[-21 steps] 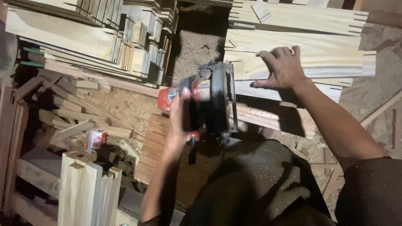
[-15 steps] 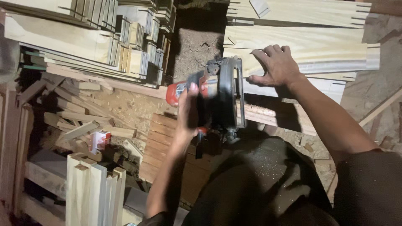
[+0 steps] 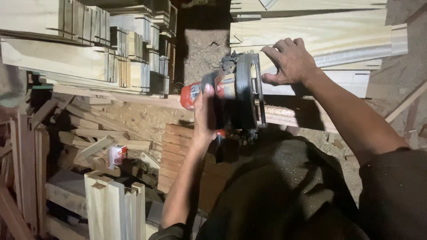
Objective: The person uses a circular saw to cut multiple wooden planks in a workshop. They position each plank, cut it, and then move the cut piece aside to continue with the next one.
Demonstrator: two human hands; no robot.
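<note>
Our left arm reaches up from six o'clock, the left hand (image 3: 205, 116) clenched around the handle of the red and black circular saw (image 3: 235, 95) at frame centre. Our right hand (image 3: 290, 62), at one o'clock, presses flat, fingers spread, on the pale plank (image 3: 329, 38). A small red-and-white box (image 3: 116, 154) lies among offcuts at eight o'clock.

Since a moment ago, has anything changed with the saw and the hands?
Little changed: the left hand still grips the red and black circular saw, which sits slightly nearer the right hand. That hand stays pressed flat on the pale wooden board.
</note>
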